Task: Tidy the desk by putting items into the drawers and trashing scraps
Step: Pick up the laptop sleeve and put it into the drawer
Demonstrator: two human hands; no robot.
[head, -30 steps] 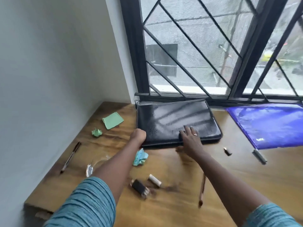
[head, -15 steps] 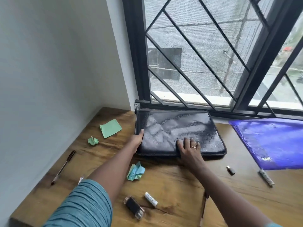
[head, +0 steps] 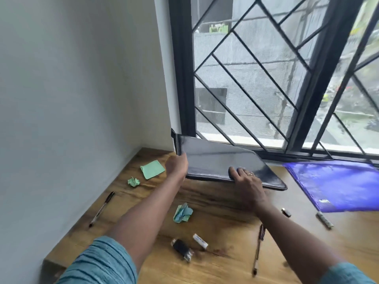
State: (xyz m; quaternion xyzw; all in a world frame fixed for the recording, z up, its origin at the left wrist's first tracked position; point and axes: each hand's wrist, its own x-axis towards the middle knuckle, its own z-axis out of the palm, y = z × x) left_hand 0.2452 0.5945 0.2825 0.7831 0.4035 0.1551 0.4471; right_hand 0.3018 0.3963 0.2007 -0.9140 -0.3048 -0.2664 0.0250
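Wooden desk under a barred window, blue folder on the right, its white print too blurred to read. The black case is tilted at the back: left hand grips its left edge, right hand clasps the near edge. Crumpled paper and a pen lie nearer.

Wooden desk set into corner: plain pale wall along left edge, black-framed window with diagonal grille along far edge, daylight entering, grey building outside.
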